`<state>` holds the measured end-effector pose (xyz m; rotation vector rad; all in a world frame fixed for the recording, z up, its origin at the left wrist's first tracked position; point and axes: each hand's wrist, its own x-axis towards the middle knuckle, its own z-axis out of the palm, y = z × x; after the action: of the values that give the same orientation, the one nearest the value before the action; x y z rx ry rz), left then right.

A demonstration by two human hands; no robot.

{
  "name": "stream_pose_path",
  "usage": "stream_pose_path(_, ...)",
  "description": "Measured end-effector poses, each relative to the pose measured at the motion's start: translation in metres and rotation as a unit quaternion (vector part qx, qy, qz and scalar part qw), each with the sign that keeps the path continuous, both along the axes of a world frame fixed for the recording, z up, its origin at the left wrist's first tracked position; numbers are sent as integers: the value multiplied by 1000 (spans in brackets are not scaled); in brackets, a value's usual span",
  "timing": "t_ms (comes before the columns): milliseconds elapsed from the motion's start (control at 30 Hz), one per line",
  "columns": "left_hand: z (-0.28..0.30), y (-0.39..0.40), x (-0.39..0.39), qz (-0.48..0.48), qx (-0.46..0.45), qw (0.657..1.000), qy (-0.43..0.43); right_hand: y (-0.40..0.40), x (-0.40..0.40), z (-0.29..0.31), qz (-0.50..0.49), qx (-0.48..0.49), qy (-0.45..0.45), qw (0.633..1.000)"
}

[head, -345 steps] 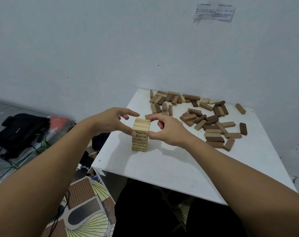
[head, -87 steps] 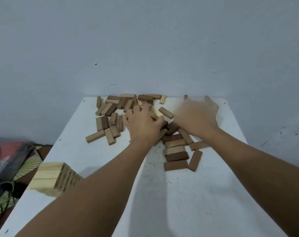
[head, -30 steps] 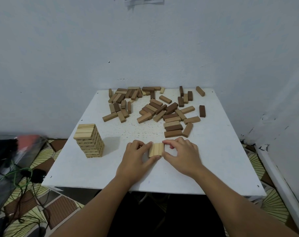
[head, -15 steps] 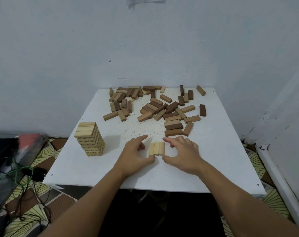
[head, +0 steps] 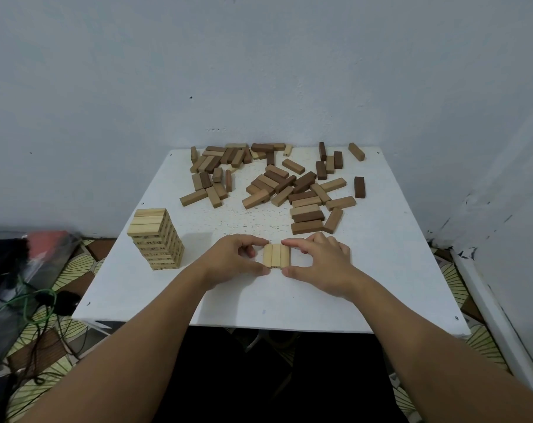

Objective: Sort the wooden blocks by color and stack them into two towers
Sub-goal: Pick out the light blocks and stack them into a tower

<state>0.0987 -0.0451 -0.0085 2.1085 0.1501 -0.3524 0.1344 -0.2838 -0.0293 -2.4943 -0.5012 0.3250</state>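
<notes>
Framing three pale blocks (head: 276, 255) between left hand (head: 234, 260) and right hand (head: 318, 264), equally near. Pinching from both sides with thumb and forefinger, long axes pointing away.

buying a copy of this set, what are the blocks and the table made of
Blocks: look like bare, matte wood, with pale to dark brown tones and faint grain; the tower matches the pale ones. Table: white, smooth, thin top, maybe painted or laminated board; its core isn't visible.
</notes>
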Motion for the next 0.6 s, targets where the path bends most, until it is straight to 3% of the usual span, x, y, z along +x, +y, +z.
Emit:
stream_pose_path(367, 6, -4, 6, -17, 23, 999, 19, 6, 1, 3, -15, -7, 16, 1000)
stream_pose_path(600, 2, -6, 3, -32, 49, 998, -15, 9, -1, 3, -25, -8, 6, 1000)
